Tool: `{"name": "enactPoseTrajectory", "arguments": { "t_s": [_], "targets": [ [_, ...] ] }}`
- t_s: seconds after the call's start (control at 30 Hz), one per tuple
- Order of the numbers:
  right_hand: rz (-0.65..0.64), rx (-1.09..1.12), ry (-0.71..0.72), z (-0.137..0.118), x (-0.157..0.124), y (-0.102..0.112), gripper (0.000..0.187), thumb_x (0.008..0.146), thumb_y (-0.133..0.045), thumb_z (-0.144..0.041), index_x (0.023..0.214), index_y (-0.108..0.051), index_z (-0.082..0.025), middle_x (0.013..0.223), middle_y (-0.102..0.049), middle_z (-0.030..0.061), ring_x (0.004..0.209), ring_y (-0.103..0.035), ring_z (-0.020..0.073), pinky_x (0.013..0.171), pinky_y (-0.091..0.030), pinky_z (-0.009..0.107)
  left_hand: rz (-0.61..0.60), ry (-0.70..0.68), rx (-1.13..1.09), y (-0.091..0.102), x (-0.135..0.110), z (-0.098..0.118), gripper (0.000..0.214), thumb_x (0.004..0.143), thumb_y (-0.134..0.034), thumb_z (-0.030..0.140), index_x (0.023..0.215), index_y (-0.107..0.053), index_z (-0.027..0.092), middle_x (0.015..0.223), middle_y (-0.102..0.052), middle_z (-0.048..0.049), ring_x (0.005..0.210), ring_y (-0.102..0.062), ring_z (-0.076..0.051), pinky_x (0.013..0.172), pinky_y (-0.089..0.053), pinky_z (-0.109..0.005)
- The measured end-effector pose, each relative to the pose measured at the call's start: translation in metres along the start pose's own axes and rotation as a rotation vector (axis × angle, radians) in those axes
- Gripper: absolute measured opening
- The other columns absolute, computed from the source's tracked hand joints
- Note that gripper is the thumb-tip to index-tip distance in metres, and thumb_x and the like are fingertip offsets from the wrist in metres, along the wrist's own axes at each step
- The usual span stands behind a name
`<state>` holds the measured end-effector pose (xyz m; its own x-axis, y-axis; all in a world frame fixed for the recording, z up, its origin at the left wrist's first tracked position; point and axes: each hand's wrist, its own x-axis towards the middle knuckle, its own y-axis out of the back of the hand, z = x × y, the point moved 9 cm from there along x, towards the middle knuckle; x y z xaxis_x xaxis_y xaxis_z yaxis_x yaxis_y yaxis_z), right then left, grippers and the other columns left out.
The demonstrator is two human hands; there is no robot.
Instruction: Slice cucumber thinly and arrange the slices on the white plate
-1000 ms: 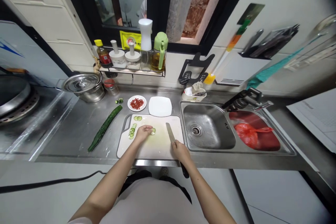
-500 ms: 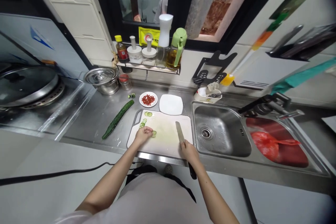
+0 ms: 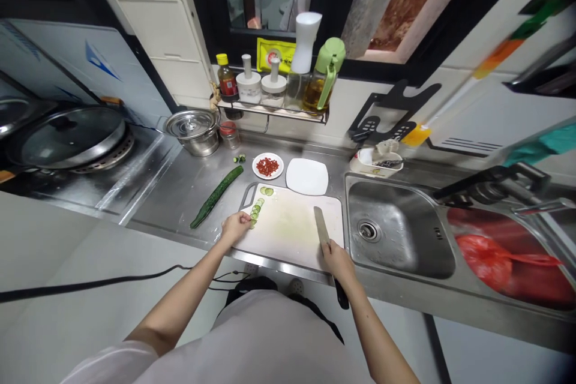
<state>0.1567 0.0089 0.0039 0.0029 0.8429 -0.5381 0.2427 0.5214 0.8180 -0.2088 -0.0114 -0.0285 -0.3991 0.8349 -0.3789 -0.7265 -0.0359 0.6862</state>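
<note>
A white cutting board (image 3: 292, 234) lies on the steel counter with a row of cucumber slices (image 3: 256, 211) near its left edge. My left hand (image 3: 234, 227) rests at the board's left side, fingers curled on a slice at the lower end of that row. My right hand (image 3: 336, 261) grips the handle of a knife (image 3: 322, 228) whose blade lies flat on the board's right side. A whole cucumber (image 3: 216, 195) lies on the counter to the left of the board.
Behind the board are a small dish of red chilli (image 3: 267, 165) and a white square plate (image 3: 306, 176). A steel sink (image 3: 396, 229) lies to the right, a red bag (image 3: 490, 255) in its far basin. A lidded pot (image 3: 192, 129) and stove stand left. Bottles fill a wall shelf (image 3: 274, 109).
My left hand has carried a cucumber slice from the middle of the board to the row at its left edge. The camera has turned to the left. The knife has stayed put.
</note>
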Motion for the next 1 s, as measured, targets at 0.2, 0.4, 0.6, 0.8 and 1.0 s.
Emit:
{"name": "enactPoseTrajectory", "arguments": {
  "t_s": [0.2,0.4,0.6,0.8,1.0],
  "targets": [
    [-0.010,-0.020,0.000,-0.001,0.000,0.000,0.042,0.099,-0.026,-0.036,0.115,-0.060,-0.018,0.106,-0.069,0.0127,0.099,-0.064,0.0227,0.078,-0.041,0.030,0.049,-0.046,0.223,0.006,-0.001,0.010,0.018,0.075,-0.064,0.023,0.092,-0.072,0.026,0.094,-0.074,-0.0015,0.100,-0.061,-0.022,0.089,-0.037,-0.032],
    [0.004,-0.009,-0.004,0.001,0.002,-0.001,0.040,0.099,-0.028,-0.037,0.114,-0.059,-0.018,0.106,-0.070,0.0118,0.099,-0.064,0.0225,0.076,-0.041,0.029,0.091,-0.093,0.200,0.009,0.000,0.023,0.022,0.078,-0.062,0.027,0.098,-0.071,0.026,0.100,-0.073,-0.0045,0.105,-0.058,-0.025,0.090,-0.036,-0.035],
    [0.001,0.004,0.002,0.000,0.001,-0.001,0.039,0.099,-0.028,-0.037,0.112,-0.060,-0.018,0.107,-0.069,0.0132,0.098,-0.064,0.0236,0.076,-0.041,0.031,0.157,-0.080,0.063,0.008,0.022,0.055,0.023,0.082,-0.060,0.032,0.103,-0.069,0.026,0.105,-0.071,-0.0059,0.105,-0.058,-0.026,0.092,-0.036,-0.038],
    [-0.014,0.026,0.003,0.001,0.001,-0.002,0.042,0.098,-0.027,-0.037,0.116,-0.060,-0.019,0.107,-0.069,0.0124,0.099,-0.063,0.0241,0.078,-0.041,0.032,0.199,-0.106,0.195,-0.004,0.050,0.099,0.034,0.086,-0.055,0.033,0.118,-0.066,0.029,0.119,-0.064,-0.0098,0.114,-0.051,-0.031,0.095,-0.033,-0.044],
    [-0.017,0.027,-0.004,0.003,0.002,-0.003,0.043,0.098,-0.028,-0.036,0.120,-0.059,-0.018,0.108,-0.069,0.0135,0.100,-0.063,0.0248,0.080,-0.041,0.033,0.170,-0.174,0.425,-0.018,0.064,0.119,0.033,0.089,-0.051,0.034,0.116,-0.067,0.025,0.121,-0.060,-0.0144,0.115,-0.047,-0.033,0.094,-0.031,-0.045]
  ]
}}
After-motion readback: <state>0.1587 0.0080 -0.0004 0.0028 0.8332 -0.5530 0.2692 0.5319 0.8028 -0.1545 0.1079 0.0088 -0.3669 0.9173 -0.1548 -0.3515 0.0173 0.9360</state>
